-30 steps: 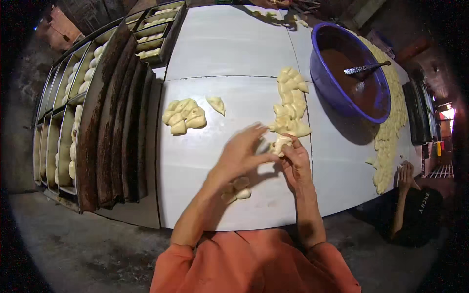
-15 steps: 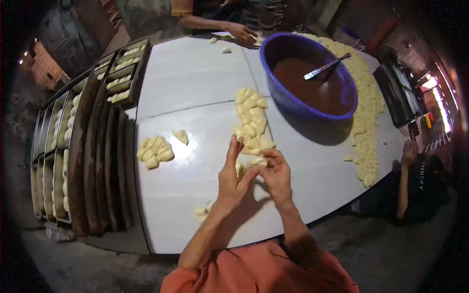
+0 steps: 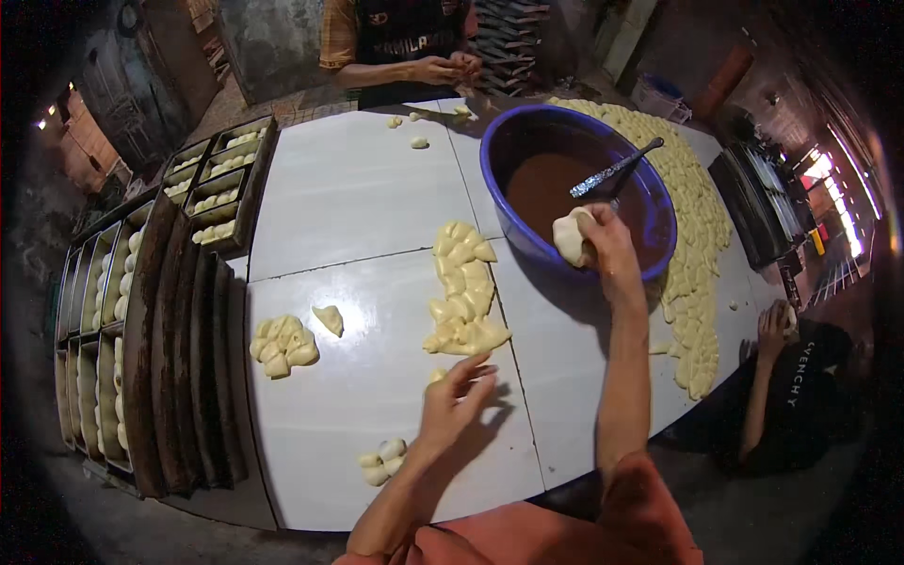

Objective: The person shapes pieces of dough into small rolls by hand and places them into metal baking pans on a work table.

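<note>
My right hand (image 3: pixel 610 247) is at the near rim of a purple tub (image 3: pixel 511 218), gripping a flattened dough piece (image 3: pixel 571 237). Inside the tub is a brown filling (image 3: pixel 546 188), and a metal-tipped utensil (image 3: pixel 603 175) rests in it. Over the white table, my left hand (image 3: pixel 457 400) holds nothing, its fingers loosely bent and apart. Just beyond it lies a cluster of yellow dough pieces (image 3: pixel 463 287); a small dough bit (image 3: pixel 438 374) is partly hidden by the fingers. Closer to my left forearm sit several rounded dough balls (image 3: pixel 383 461).
More dough (image 3: pixel 285 346) and a loose piece (image 3: pixel 329 319) lie at left. Stacked trays (image 3: pixel 141 358) of dough line the table's left edge. A long spread of dough pieces (image 3: pixel 692 311) curves behind the tub. Co-workers' hands (image 3: pixel 450 70) are across the table and at right.
My hands have parted: the right one moved up and right to the tub with the dough piece, while the left stayed near the dough cluster. The far co-worker's hands drew back from the table.
</note>
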Action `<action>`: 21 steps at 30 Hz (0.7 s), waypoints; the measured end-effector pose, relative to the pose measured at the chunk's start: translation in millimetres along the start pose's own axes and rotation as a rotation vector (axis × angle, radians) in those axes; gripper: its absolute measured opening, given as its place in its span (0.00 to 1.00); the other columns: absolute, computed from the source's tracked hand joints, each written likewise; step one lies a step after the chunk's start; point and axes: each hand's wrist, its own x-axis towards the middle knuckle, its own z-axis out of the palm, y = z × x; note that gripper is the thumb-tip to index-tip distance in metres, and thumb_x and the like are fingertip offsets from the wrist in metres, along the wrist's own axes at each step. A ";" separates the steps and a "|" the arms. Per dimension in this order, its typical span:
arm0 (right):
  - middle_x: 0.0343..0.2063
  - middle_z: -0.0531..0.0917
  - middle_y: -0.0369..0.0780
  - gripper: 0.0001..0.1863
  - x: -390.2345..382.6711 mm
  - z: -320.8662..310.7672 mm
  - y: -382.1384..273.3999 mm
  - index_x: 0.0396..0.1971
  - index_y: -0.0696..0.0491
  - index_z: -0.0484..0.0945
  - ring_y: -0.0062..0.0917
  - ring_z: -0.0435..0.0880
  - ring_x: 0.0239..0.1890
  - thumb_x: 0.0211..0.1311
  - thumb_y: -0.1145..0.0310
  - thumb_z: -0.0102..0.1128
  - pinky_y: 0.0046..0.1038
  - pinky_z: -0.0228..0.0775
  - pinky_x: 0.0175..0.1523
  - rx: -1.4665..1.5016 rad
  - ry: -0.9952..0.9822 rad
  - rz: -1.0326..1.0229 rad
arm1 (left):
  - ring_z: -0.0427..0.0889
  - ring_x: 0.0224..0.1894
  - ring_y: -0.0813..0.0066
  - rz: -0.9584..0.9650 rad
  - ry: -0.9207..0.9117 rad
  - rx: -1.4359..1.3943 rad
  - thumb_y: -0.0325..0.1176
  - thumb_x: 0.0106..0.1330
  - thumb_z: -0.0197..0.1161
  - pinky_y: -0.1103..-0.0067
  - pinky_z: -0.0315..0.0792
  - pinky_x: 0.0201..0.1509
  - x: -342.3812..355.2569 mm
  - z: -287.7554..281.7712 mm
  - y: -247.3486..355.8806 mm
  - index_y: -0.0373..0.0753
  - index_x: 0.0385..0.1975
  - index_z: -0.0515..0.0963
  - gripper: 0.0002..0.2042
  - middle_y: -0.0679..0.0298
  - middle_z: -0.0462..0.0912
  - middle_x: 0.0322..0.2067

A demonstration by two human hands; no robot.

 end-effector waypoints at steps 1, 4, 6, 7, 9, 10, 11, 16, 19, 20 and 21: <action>0.34 0.82 0.36 0.12 28.0 -27.6 10.0 0.42 0.54 0.76 0.20 0.81 0.37 0.69 0.61 0.60 0.26 0.75 0.44 -0.213 -0.042 0.014 | 0.84 0.48 0.68 0.006 0.031 -0.007 0.32 0.72 0.61 0.74 0.79 0.53 0.9 -7.9 -1.0 0.32 0.59 0.75 0.18 0.50 0.83 0.50; 0.33 0.82 0.37 0.11 87.9 -59.6 53.6 0.41 0.56 0.77 0.20 0.81 0.35 0.69 0.63 0.59 0.25 0.72 0.41 -0.590 -0.224 0.065 | 0.84 0.46 0.70 -0.058 0.151 -0.067 0.33 0.71 0.63 0.75 0.77 0.53 -1.4 -30.3 -2.9 0.33 0.57 0.76 0.18 0.54 0.85 0.46; 0.30 0.81 0.35 0.10 98.4 -60.8 69.8 0.40 0.56 0.77 0.16 0.79 0.31 0.69 0.65 0.58 0.21 0.70 0.34 -0.765 -0.353 0.105 | 0.83 0.47 0.70 -0.044 0.167 -0.088 0.33 0.71 0.63 0.75 0.77 0.53 -3.3 -37.0 -2.7 0.31 0.57 0.76 0.18 0.53 0.85 0.46; 0.33 0.82 0.39 0.12 97.9 -60.3 77.2 0.40 0.55 0.79 0.24 0.80 0.35 0.66 0.62 0.59 0.29 0.71 0.42 -0.957 -0.438 0.133 | 0.83 0.47 0.70 -0.048 0.171 -0.088 0.33 0.71 0.63 0.75 0.77 0.53 -4.1 -38.5 -1.1 0.31 0.57 0.76 0.18 0.53 0.85 0.46; 0.34 0.84 0.41 0.15 104.7 -53.9 80.9 0.41 0.56 0.82 0.30 0.81 0.37 0.62 0.60 0.60 0.33 0.72 0.44 -1.187 -0.736 0.128 | 0.83 0.48 0.68 -0.054 0.116 -0.014 0.32 0.71 0.63 0.74 0.76 0.55 -5.4 -39.9 4.7 0.30 0.57 0.76 0.19 0.51 0.84 0.47; 0.34 0.84 0.41 0.15 101.7 -53.5 78.2 0.41 0.56 0.82 0.30 0.81 0.37 0.62 0.60 0.60 0.33 0.72 0.44 -1.187 -0.740 0.132 | 0.83 0.48 0.68 -0.059 0.117 -0.017 0.32 0.71 0.63 0.74 0.76 0.55 -5.0 -39.6 5.9 0.30 0.57 0.76 0.19 0.51 0.84 0.47; 0.32 0.84 0.39 0.16 96.3 -57.7 73.0 0.40 0.56 0.82 0.27 0.81 0.35 0.62 0.59 0.60 0.31 0.72 0.41 -1.024 -0.624 0.203 | 0.83 0.49 0.68 -0.110 0.092 -0.002 0.32 0.71 0.63 0.73 0.76 0.55 -4.2 -38.3 6.6 0.29 0.57 0.75 0.19 0.51 0.84 0.48; 0.27 0.80 0.32 0.12 46.6 -15.9 14.5 0.35 0.54 0.80 0.15 0.76 0.28 0.66 0.59 0.60 0.23 0.68 0.33 -0.502 -0.283 0.171 | 0.83 0.49 0.67 -0.154 0.065 -0.289 0.35 0.71 0.63 0.73 0.75 0.56 -2.4 -30.6 -15.1 0.28 0.55 0.76 0.18 0.50 0.83 0.48; 0.27 0.81 0.32 0.10 16.5 -11.8 2.2 0.38 0.52 0.77 0.14 0.79 0.28 0.70 0.61 0.61 0.20 0.72 0.34 -0.116 -0.126 0.082 | 0.81 0.52 0.68 -0.111 -0.077 -0.054 0.38 0.73 0.60 0.72 0.75 0.55 14.7 -19.3 15.3 0.30 0.58 0.74 0.20 0.53 0.82 0.52; 0.27 0.81 0.33 0.09 7.2 -0.5 -2.5 0.40 0.52 0.76 0.15 0.80 0.28 0.71 0.62 0.60 0.19 0.74 0.34 0.091 -0.025 0.040 | 0.81 0.53 0.68 -0.072 -0.124 -0.053 0.40 0.74 0.59 0.72 0.75 0.55 18.8 -15.1 17.7 0.31 0.59 0.73 0.21 0.54 0.82 0.53; 0.30 0.82 0.33 0.08 2.0 -0.5 2.5 0.42 0.51 0.75 0.15 0.81 0.30 0.72 0.62 0.59 0.21 0.77 0.36 0.252 -0.141 0.038 | 0.81 0.53 0.68 -0.076 -0.111 -0.059 0.40 0.74 0.59 0.72 0.75 0.55 25.1 -10.3 18.8 0.31 0.59 0.73 0.21 0.54 0.82 0.53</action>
